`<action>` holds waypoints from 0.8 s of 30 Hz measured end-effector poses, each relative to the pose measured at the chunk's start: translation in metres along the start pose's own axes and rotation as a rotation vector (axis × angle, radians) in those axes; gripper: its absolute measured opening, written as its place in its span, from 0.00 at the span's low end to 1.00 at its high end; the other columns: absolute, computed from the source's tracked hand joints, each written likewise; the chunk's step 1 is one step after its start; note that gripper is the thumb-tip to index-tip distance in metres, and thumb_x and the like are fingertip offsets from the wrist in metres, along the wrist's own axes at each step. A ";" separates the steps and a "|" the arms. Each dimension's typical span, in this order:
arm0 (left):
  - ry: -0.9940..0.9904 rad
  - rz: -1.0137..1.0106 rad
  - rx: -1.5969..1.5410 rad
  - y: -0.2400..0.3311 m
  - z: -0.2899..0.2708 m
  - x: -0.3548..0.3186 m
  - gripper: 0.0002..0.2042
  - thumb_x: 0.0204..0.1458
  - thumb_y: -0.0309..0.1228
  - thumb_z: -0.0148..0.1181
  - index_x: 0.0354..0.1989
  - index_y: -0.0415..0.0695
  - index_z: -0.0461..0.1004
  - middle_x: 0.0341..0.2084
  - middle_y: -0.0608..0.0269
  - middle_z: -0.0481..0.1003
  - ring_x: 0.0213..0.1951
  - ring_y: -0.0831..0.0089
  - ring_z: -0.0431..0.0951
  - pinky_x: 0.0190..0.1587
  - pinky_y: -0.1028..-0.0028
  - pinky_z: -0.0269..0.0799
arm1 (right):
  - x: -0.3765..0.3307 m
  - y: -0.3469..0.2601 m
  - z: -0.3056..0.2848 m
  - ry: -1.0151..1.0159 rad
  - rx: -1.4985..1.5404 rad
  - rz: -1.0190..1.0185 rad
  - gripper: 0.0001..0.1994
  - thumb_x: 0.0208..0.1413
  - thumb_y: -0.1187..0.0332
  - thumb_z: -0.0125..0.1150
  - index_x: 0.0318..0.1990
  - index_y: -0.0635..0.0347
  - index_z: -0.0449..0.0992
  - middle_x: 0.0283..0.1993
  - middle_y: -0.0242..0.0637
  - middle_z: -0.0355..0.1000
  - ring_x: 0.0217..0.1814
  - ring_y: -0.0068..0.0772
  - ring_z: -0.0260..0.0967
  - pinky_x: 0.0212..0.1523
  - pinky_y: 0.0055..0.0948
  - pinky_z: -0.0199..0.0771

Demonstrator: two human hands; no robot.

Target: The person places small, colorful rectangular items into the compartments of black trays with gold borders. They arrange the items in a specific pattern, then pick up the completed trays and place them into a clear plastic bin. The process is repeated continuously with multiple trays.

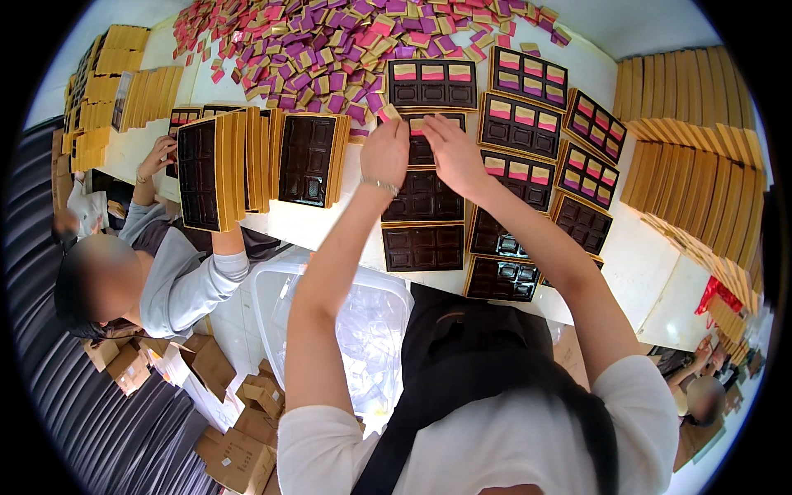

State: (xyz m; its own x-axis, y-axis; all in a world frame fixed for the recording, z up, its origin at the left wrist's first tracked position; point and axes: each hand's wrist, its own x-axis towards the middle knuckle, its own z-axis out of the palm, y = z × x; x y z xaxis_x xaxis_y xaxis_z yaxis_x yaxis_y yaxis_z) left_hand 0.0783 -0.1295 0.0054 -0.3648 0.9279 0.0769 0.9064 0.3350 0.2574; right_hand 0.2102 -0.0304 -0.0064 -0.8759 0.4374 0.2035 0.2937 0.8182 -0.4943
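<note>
Trays with dark compartmented inserts and gold rims lie in rows on the white table (pixel 635 272) in front of us; we are working over one tray (pixel 419 144) near the middle, where both hands meet; our left hand (pixel 385 153) is closed in a pinch on a small gold-wrapped piece (pixel 389 113) at the tray's top edge; our right hand (pixel 452 155) rests curled over the same tray, and we cannot tell whether it holds anything. By our judgement the work is partly done: the trays further back and to the right (pixel 520 124) already carry a row of pink, yellow and purple pieces, while the nearer trays (pixel 422 247) stand empty; a large heap of loose wrapped pieces (pixel 330 49) waits beyond; stacks of gold boxes (pixel 701 157) sit right; another person (pixel 177 272) works at left.
</note>
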 end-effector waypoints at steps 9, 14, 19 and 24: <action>0.162 -0.040 -0.105 -0.013 0.009 -0.013 0.21 0.54 0.26 0.45 0.58 0.47 0.67 0.59 0.56 0.65 0.61 0.60 0.64 0.59 0.59 0.60 | -0.011 -0.006 -0.002 -0.082 -0.278 -0.080 0.25 0.47 0.76 0.58 0.56 0.66 0.68 0.61 0.41 0.64 0.66 0.41 0.58 0.66 0.46 0.52; -0.010 0.073 0.031 -0.032 -0.004 0.026 0.18 0.47 0.28 0.56 0.48 0.56 0.75 0.46 0.64 0.73 0.51 0.64 0.71 0.48 0.62 0.63 | -0.004 -0.009 0.002 -0.053 -0.278 -0.108 0.23 0.47 0.73 0.55 0.55 0.67 0.69 0.62 0.41 0.63 0.67 0.41 0.56 0.66 0.47 0.52; -0.031 -0.007 0.203 -0.026 -0.009 0.024 0.14 0.47 0.38 0.61 0.44 0.54 0.77 0.40 0.70 0.75 0.48 0.69 0.72 0.48 0.60 0.63 | -0.012 -0.004 0.008 -0.069 -0.311 -0.104 0.23 0.51 0.69 0.56 0.56 0.67 0.67 0.65 0.42 0.60 0.69 0.41 0.53 0.66 0.48 0.51; 0.080 0.021 0.024 -0.034 0.017 -0.014 0.22 0.53 0.41 0.56 0.55 0.45 0.69 0.56 0.60 0.69 0.60 0.61 0.64 0.58 0.56 0.58 | -0.014 -0.013 -0.001 -0.061 -0.241 -0.037 0.26 0.57 0.60 0.56 0.61 0.62 0.64 0.68 0.41 0.54 0.72 0.43 0.47 0.68 0.49 0.48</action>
State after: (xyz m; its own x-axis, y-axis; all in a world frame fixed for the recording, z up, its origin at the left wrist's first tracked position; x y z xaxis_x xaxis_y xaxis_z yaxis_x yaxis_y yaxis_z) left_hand 0.0561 -0.1515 -0.0210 -0.3602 0.9193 0.1588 0.9186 0.3199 0.2319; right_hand 0.2189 -0.0467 -0.0020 -0.9071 0.3879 0.1632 0.3371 0.9019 -0.2700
